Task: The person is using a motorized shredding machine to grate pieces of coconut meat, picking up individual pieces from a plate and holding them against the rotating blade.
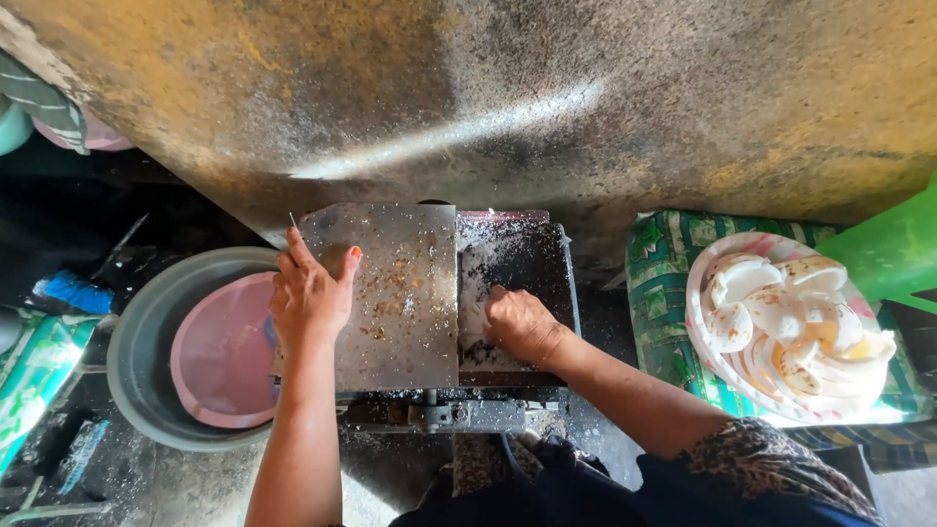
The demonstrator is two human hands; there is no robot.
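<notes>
Pressing down with curled fingers, the right hand [520, 324] pushes a piece of white coconut flesh [475, 310] into the dark open throat of the grating machine [444, 303]; the fingers close over the piece, though how much of it remains is hidden beneath them. Left hand [310, 296] lies flat and open-palmed on the machine's speckled metal cover plate [395, 293], steadying it and grasping nothing. White shreds dust the throat and the plate's far edge.

Step in hand, judged from the posture: feeding coconut into the grater. The next move would call for keeping fingertips clear of the throat as the piece shrinks.

Containers, largest first. Left of the machine, a grey basin [137, 351] holds a pink bowl [223, 356], whose visible inside shows no contents. Right of the machine, on a green patterned stand [664, 263], a pink-rimmed plate [698, 283] carries a heap of peeled white coconut pieces [791, 322], well apart from both hands.
</notes>
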